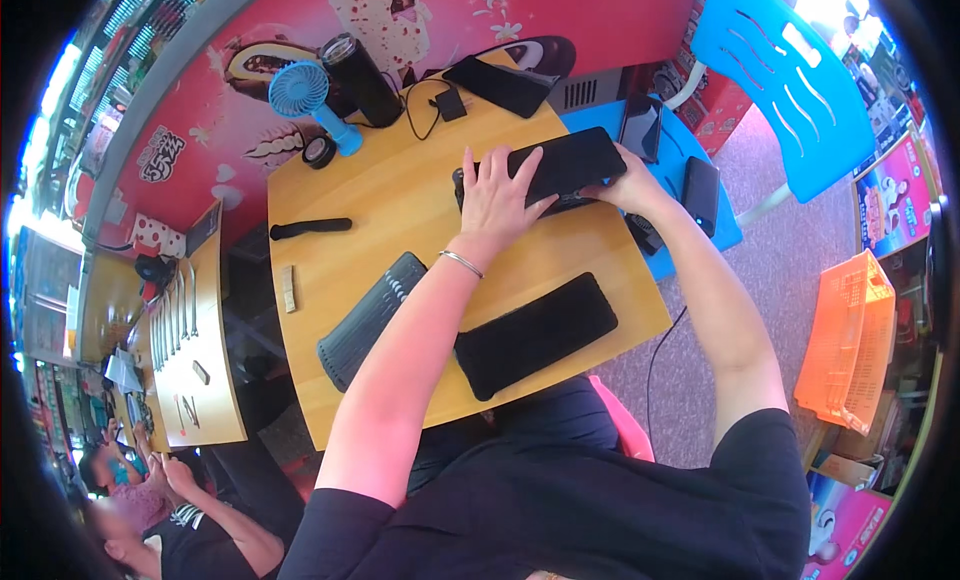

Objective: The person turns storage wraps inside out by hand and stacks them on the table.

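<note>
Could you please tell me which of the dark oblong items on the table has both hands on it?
The item at the table's right edge, left hand on top, right hand at its right end; neither hand touches the others.

The person wears a black T-shirt (600, 510) of plain fabric. The T-shirt's left sleeve (335, 530) and right sleeve (758, 460) are short and loose; beyond them, forearms and hands (495, 202) are bare. Out from the T-shirt's left sleeve, a slim silver-coloured bangle (462, 264) rings the wrist. Past the T-shirt's front, dark trousers (560, 420) show partly.
</note>
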Motion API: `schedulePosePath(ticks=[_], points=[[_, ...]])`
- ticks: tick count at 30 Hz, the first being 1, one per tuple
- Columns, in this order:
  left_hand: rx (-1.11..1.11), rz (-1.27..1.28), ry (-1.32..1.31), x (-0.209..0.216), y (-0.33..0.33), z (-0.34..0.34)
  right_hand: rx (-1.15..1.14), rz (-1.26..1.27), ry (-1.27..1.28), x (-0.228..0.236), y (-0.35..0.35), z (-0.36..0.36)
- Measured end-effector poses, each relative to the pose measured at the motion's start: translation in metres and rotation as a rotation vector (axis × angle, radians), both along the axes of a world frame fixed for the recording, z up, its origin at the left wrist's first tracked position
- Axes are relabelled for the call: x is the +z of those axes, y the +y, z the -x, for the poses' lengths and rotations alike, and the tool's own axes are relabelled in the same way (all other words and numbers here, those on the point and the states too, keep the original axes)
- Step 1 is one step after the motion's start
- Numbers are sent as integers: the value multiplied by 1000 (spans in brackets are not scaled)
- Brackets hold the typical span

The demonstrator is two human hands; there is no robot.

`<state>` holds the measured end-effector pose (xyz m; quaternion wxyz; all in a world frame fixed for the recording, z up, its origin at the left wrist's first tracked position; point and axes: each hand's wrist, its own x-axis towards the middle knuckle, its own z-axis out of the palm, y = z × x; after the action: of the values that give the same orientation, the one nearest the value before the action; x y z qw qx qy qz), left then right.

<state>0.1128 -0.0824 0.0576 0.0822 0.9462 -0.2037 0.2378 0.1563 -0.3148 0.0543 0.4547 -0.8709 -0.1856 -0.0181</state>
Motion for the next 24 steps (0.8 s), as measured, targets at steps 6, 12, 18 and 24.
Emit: schedulePosePath(ticks=[6,12,18,24], points=[[-2,-21,88,5,-2,-4,83,-155,185,-9,-11,-11],[-4,-55,38,22,13,-6,76,25,77,-12,-19,-17],[-29,-96,91,14,29,-2,166,212,-92,-5,-18,-18],[-36,-87,136,11,29,-3,118,116,4,-12,-22,-18]])
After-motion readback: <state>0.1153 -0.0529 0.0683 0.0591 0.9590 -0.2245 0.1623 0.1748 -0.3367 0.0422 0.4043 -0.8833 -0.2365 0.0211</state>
